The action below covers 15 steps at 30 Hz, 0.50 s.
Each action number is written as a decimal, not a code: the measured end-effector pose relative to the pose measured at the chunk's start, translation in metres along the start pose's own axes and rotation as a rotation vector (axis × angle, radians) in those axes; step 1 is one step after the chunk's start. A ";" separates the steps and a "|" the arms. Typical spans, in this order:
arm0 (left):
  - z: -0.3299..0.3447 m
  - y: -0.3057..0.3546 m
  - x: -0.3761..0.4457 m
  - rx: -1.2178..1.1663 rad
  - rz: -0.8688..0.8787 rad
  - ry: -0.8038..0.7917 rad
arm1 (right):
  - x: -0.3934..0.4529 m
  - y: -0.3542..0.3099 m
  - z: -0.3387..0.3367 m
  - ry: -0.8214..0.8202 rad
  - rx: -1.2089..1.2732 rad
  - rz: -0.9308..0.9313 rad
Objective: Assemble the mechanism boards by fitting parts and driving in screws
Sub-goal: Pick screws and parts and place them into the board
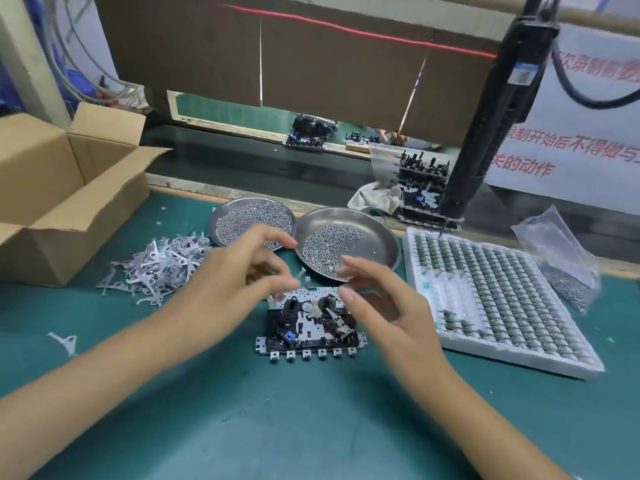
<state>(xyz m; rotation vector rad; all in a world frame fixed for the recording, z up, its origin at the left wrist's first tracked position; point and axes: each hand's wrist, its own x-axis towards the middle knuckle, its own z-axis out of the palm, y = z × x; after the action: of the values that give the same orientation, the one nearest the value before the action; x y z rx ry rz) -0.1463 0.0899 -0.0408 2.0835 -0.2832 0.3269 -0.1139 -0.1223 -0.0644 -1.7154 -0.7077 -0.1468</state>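
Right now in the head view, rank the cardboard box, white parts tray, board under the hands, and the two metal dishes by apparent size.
1. Cardboard box
2. White parts tray
3. Board and the two metal dishes: too alike to rank.

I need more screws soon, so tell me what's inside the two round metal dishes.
Both hold small silver screws. The left dish is nearly full; the right dish has a smaller heap. The left hand and right hand cover their near edges.
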 end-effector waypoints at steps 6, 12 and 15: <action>0.034 0.003 0.004 0.071 0.158 -0.069 | 0.009 -0.002 0.001 0.006 0.100 0.146; 0.033 -0.013 0.001 -0.185 -0.016 0.059 | 0.007 0.008 -0.001 0.176 0.205 0.263; 0.032 -0.014 0.000 -0.137 -0.052 0.060 | 0.006 0.009 0.000 0.152 0.235 0.295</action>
<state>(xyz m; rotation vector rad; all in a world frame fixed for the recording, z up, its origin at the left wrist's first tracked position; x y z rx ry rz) -0.1382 0.0692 -0.0683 1.9391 -0.2099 0.3291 -0.1043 -0.1210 -0.0695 -1.5438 -0.3398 0.0119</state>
